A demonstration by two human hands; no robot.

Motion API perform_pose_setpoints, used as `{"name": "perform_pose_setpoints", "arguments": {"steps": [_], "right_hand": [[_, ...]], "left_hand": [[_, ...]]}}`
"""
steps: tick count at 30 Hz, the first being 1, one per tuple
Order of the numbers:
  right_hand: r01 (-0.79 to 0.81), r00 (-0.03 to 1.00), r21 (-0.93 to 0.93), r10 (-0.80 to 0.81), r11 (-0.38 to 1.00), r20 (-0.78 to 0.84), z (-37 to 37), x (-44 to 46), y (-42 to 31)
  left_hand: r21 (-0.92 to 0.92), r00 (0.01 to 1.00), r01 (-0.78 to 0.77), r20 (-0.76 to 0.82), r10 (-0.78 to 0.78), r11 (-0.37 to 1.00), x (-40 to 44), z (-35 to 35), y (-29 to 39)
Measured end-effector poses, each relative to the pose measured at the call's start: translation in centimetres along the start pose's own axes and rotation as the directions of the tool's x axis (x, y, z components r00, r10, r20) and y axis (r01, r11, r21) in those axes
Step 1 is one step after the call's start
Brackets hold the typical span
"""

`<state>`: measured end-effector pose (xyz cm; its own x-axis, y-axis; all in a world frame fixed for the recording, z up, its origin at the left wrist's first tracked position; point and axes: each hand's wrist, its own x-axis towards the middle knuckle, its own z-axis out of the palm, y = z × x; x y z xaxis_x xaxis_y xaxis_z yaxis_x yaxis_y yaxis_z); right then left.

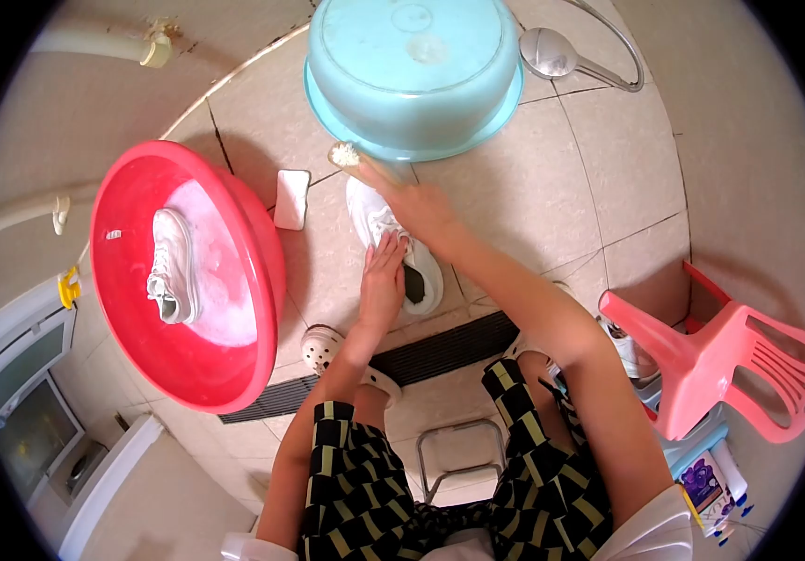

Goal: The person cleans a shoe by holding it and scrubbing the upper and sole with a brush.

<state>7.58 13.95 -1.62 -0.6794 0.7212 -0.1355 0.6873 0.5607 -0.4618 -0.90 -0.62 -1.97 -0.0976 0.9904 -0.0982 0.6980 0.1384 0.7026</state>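
A white shoe (365, 208) lies on the tiled floor in front of me, its toe pointing away. My left hand (384, 279) rests on its laces and tongue with fingers extended. My right hand (418, 213) is wrapped round the handle of a wooden brush (346, 156), held over the shoe's toe area; the pale bristles face up. A second white shoe (174, 262) sits in the red basin (268, 280) on the left, beside whitish suds. Between basin and shoe lies a white rectangular block (292, 199).
An upturned light-blue basin (412, 56) stands ahead, with a shower head (552, 53) to its right. A pink plastic chair (720, 365) is on the right, near another shoe (629, 351) and a detergent pack (704, 486). A dark floor grate (444, 350) runs before my feet.
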Motion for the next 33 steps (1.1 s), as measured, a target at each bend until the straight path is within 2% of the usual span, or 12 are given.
{"name": "perform_pose_setpoints", "arguments": {"steps": [6, 8, 11, 17, 20, 24, 26, 30, 32, 33], "right_hand": [[0.110, 0.993, 0.061, -0.108, 0.992, -0.037, 1.0, -4.1, 1.8], [0.075, 0.996, -0.047, -0.073, 0.996, 0.048, 0.7, -6.2, 1.9], [0.065, 0.994, -0.097, -0.056, 0.993, 0.089, 0.9, -9.5, 2.3], [0.007, 1.000, -0.241, -0.009, 0.970, -0.009, 1.1, -12.0, 2.0], [-0.048, 0.995, -0.195, 0.064, 0.980, 0.075, 0.7, -12.7, 1.9], [-0.042, 0.996, -0.166, 0.055, 0.985, 0.073, -0.1, -14.1, 1.8], [-0.088, 0.984, -0.163, 0.111, 0.983, 0.137, -0.6, -14.3, 1.6], [-0.070, 0.994, -0.142, 0.081, 0.987, 0.072, -0.4, -13.1, 2.1], [-0.059, 0.983, -0.095, 0.075, 0.994, 0.170, -0.4, -12.0, 2.4], [-0.059, 0.983, -0.095, 0.074, 0.994, 0.168, -0.4, -11.5, 2.5]], "left_hand": [[-0.002, 0.999, 0.034, -0.012, -0.034, 0.999, -0.2, 0.1, -0.1], [-0.016, 0.999, 0.045, -0.017, -0.045, 0.999, -0.1, 0.2, 0.0], [0.003, 0.999, 0.042, -0.024, -0.042, 0.999, -0.2, 0.4, -0.2], [0.028, 0.998, 0.046, -0.032, -0.045, 0.999, -0.1, 0.4, 0.0], [0.027, 0.998, 0.046, -0.050, -0.045, 0.999, -0.2, 0.3, 0.3], [0.028, 0.997, 0.051, -0.063, -0.049, 0.998, -0.2, 0.4, 0.2], [0.012, 0.997, 0.049, -0.062, -0.048, 0.999, -0.2, 0.3, 0.2], [0.003, 0.998, 0.038, -0.044, -0.038, 0.999, -0.1, 0.0, 0.2], [-0.010, 0.999, 0.028, -0.037, -0.028, 1.000, 0.0, 0.0, 0.1], [-0.009, 0.999, 0.026, -0.038, -0.027, 1.000, 0.0, -0.1, 0.1]]}}
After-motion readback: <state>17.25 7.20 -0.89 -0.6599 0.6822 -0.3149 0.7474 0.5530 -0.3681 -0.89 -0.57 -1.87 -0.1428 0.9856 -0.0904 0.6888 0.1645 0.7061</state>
